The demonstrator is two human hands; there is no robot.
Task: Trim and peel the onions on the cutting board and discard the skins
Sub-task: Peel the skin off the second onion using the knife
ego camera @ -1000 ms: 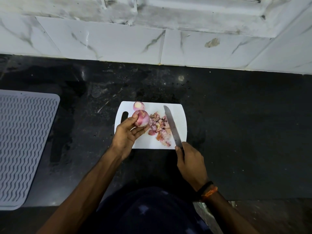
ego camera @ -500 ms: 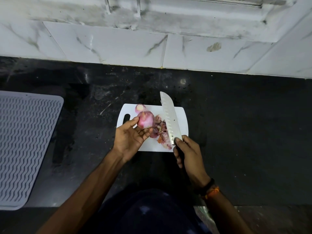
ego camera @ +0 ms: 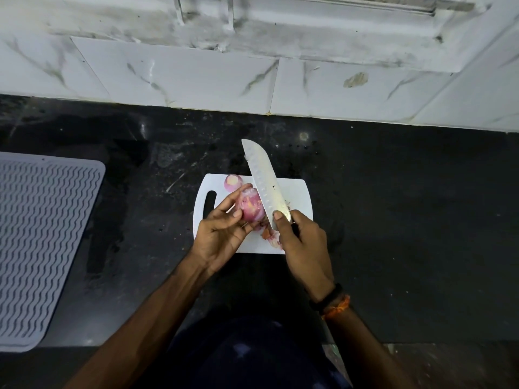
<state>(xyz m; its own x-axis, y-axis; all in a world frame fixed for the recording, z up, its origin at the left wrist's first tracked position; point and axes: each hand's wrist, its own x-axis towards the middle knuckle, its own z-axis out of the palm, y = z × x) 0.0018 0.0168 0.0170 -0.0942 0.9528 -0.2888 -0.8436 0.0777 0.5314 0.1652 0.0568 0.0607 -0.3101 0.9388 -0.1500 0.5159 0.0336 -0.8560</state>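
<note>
Our left hand [ego camera: 222, 234] grips a pink onion [ego camera: 252, 209] above the white cutting board [ego camera: 300, 193], while our right hand [ego camera: 302, 242] grasps the knife [ego camera: 265, 182], its blade lying against the onion's right side, perhaps touching it. A second, trimmed onion [ego camera: 232, 182] sits at the board's far edge; loose skins [ego camera: 272, 237] lie between our hands.

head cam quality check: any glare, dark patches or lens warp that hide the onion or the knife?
Head view: glare on the knife blade, dimples still readable; black counter underexposed, detail lost; white cutting board bright but not blown out; onion in the left hand sharp enough; the right hand hides the handle; wide-angle warp bends the tile line at the edges.
</note>
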